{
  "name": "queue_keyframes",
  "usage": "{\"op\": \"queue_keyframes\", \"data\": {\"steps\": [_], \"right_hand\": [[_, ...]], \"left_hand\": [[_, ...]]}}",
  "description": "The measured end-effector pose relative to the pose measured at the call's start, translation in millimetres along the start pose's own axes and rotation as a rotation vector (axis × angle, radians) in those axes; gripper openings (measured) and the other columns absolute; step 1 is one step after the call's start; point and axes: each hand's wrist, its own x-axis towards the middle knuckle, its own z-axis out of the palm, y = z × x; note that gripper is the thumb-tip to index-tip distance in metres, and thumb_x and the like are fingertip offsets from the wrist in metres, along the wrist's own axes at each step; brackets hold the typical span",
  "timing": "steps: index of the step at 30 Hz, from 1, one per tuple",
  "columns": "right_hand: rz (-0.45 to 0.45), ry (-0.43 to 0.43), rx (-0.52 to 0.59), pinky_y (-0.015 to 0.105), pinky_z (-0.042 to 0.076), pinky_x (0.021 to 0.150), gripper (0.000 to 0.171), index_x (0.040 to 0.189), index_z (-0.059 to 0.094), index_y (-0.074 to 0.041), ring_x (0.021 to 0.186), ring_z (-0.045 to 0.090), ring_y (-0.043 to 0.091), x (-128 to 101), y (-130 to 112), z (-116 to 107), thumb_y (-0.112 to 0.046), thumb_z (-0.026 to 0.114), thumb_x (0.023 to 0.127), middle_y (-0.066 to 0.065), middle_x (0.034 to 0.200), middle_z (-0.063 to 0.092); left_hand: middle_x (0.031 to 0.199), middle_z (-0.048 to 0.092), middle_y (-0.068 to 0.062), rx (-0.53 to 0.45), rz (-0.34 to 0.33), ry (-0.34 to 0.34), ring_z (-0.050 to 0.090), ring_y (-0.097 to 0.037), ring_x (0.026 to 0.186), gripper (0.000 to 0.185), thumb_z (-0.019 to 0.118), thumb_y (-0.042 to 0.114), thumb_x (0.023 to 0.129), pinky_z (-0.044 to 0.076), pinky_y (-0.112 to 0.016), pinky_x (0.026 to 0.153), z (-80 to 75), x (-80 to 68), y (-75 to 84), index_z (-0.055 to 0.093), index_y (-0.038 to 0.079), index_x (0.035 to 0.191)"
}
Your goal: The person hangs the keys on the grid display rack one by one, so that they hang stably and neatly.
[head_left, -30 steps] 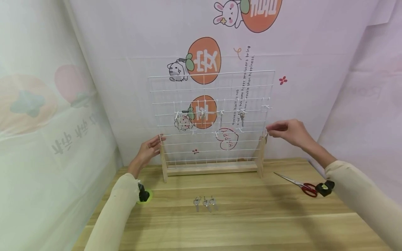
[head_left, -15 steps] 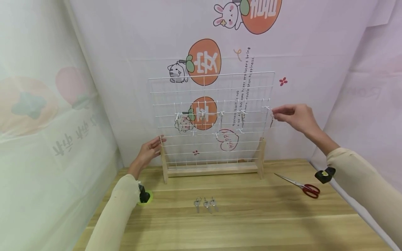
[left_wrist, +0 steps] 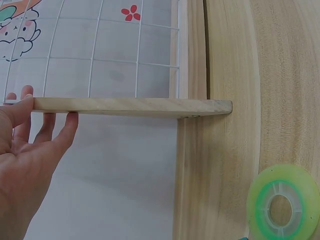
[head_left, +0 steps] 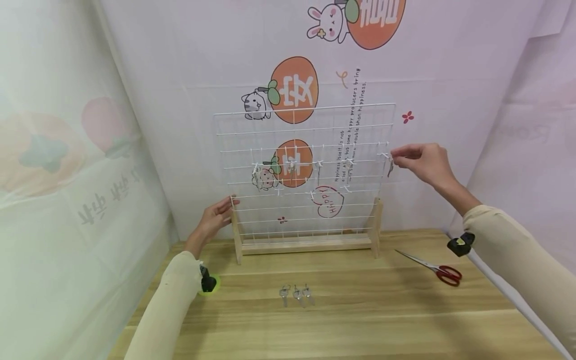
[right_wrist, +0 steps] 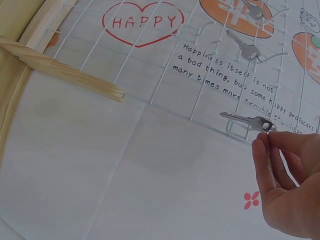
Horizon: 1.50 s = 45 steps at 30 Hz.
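My left hand (head_left: 216,217) grips the top of the left wooden upright (left_wrist: 125,105) of a stand, with thumb and fingers on opposite faces of the board. The stand holds a white wire grid (head_left: 342,106) fitted with several white hooks. At the grid's right edge, my right hand (head_left: 425,162) pinches a silver key (right_wrist: 250,121) by its ring between thumb and fingertips. The key lies right beside the outermost hook (right_wrist: 239,131) in the right wrist view, its blade pointing away from the fingers. Other keys (right_wrist: 250,51) hang from hooks along the grid's middle row.
Three keys (head_left: 298,295) with rings lie on the wooden table in front of the stand. Red-handled scissors (head_left: 449,275) rest at the right, blades toward the stand. A green tape roll (left_wrist: 260,190) sits by the left upright. A printed cloth (head_left: 189,150) hangs behind.
My right hand has lifted the key from beside the right upright to the hook at the grid's right edge, then shifted slightly higher. My left hand stays on the upright.
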Motion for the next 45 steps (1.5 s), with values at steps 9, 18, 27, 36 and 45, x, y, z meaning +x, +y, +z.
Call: {"op": "queue_keyframes", "data": {"steps": [9, 18, 27, 36, 45], "right_hand": [[-0.013, 0.002, -0.021, 0.002, 0.044, 0.065, 0.027, 0.122, 0.075, -0.001, 0.099, 0.074, 0.033, -1, 1, 1, -0.013, 0.074, 0.098, 0.024, 0.116, 0.074], [-0.047, 0.009, -0.011, 0.001, 0.044, 0.065, 0.029, 0.122, 0.074, -0.001, 0.084, 0.069, -0.004, -10, 0, -4, -0.016, 0.075, 0.097, 0.025, 0.116, 0.074], [-0.074, -0.054, 0.032, 0.004, 0.049, 0.066, 0.03, 0.122, 0.074, -0.001, 0.079, 0.061, -0.014, -27, -8, -1, -0.016, 0.078, 0.096, 0.022, 0.111, 0.076], [-0.163, -0.09, 0.008, 0.004, 0.049, 0.067, 0.021, 0.114, 0.076, -0.003, 0.088, 0.075, 0.023, -39, -9, 17, -0.006, 0.078, 0.093, 0.016, 0.102, 0.078], [-0.223, -0.158, 0.023, 0.005, 0.051, 0.072, 0.019, 0.111, 0.077, -0.003, 0.089, 0.075, 0.028, -57, -8, 46, -0.008, 0.079, 0.093, 0.013, 0.101, 0.078]], "left_hand": [[0.161, 0.043, -0.016, 0.005, 0.014, 0.0, 0.033, -0.036, 0.152, 0.053, 0.044, 0.0, 0.11, 0.036, -0.057, 0.119, 0.8, 0.9, -1.5, 0.036, 0.012, 0.162], [0.162, 0.042, -0.015, 0.014, 0.017, -0.007, 0.033, -0.033, 0.153, 0.053, 0.042, 0.002, 0.111, 0.034, -0.058, 0.119, -1.8, 1.1, -3.1, 0.035, 0.012, 0.162], [0.162, 0.042, -0.015, 0.006, 0.013, -0.004, 0.032, -0.034, 0.153, 0.053, 0.043, 0.002, 0.111, 0.034, -0.058, 0.12, 0.3, -0.7, -0.8, 0.034, 0.011, 0.163], [0.161, 0.043, -0.016, -0.017, 0.007, 0.013, 0.033, -0.035, 0.152, 0.053, 0.044, 0.0, 0.11, 0.035, -0.057, 0.119, 0.2, 0.1, -2.6, 0.037, 0.011, 0.162], [0.161, 0.043, -0.016, -0.015, 0.013, 0.004, 0.032, -0.035, 0.153, 0.055, 0.044, 0.0, 0.11, 0.036, -0.057, 0.119, 0.0, 2.0, -3.1, 0.034, 0.012, 0.163]]}}
